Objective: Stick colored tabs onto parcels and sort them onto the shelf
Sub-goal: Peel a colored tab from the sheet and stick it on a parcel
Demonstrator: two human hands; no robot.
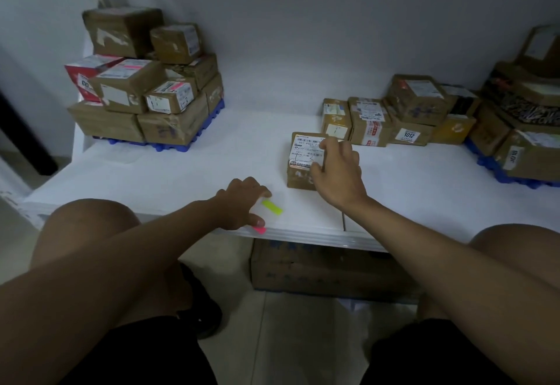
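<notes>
While both hands work at the front of the white shelf board (181, 169): two-handed tabbing step, judged under way.
Parcel in hand: small brown cardboard parcel with a white printed label (304, 162), standing alone on the board, well in front of the right-hand row of brown boxes (394, 121).
Right hand (336, 169): curled over the parcel's right side, fingers on the label face, thumb low on the near side; holding it steady.
Left hand (242, 202): left of the parcel, fingers spread and bent down onto a clear tab sheet (266, 212) at the board's front edge; pinching or only pressing, cannot tell.
Tabs: yellow-green strip (272, 206) just beside the fingertips; pink strip (259, 229) jutting past the board's lip.
Risk: sheet sliding off the front edge if pulled toward the knees; tab sticking crooked or to the fingers; parcel tipping if pressed hard at the top.
Sorted stack: brown boxes on a blue pallet (145, 81), far left of the parcel, some bearing pink tabs.
Open room: wide bare board between that stack and the parcel; tighter to the right.
</notes>
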